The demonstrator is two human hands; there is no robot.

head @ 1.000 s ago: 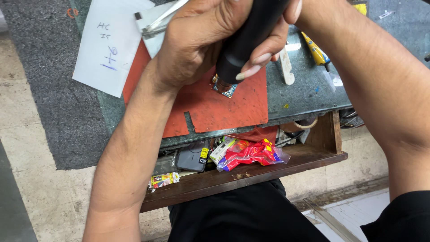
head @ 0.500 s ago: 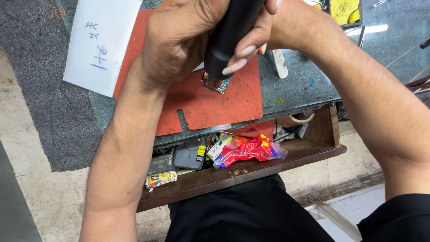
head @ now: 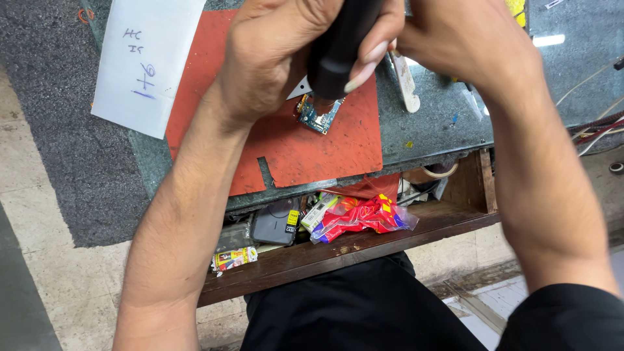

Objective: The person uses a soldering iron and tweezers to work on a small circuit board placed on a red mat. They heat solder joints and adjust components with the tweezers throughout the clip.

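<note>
Both the left hand and right hand clench the black cylindrical tool upright, steadying its tip on the small blue circuit board lying on the red mat.

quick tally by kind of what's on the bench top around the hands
hands: 2, left and right
black tool: 1
circuit board: 1
red mat: 1
white paper: 1
pale flat stick: 1
total: 7
</note>
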